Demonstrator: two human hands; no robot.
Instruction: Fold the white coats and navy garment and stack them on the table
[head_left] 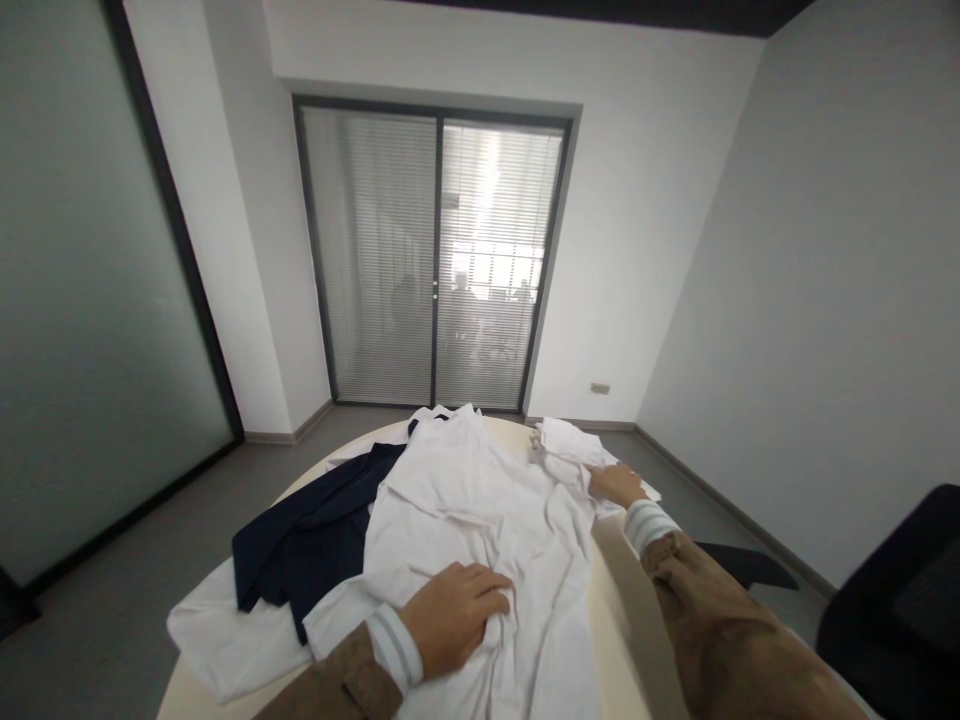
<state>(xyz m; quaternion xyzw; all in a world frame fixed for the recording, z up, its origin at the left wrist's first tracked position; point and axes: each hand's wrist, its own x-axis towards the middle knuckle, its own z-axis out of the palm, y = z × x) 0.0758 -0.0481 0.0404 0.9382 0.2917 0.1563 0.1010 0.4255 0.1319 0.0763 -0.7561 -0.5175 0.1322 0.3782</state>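
Note:
A crumpled white shirt lies spread over a round cream table. My left hand rests on its near part, fingers curled down into the cloth. My right hand reaches out to the right and pinches the shirt's far right edge, next to a bunched white sleeve or second white garment. A dark navy garment lies to the left, partly under the white shirt. Both my arms wear brown sleeves with grey-striped white cuffs.
More white cloth hangs over the table's left edge. A dark chair stands at the right. Ahead is a glass sliding door with blinds; a frosted glass wall runs along the left. Grey floor surrounds the table.

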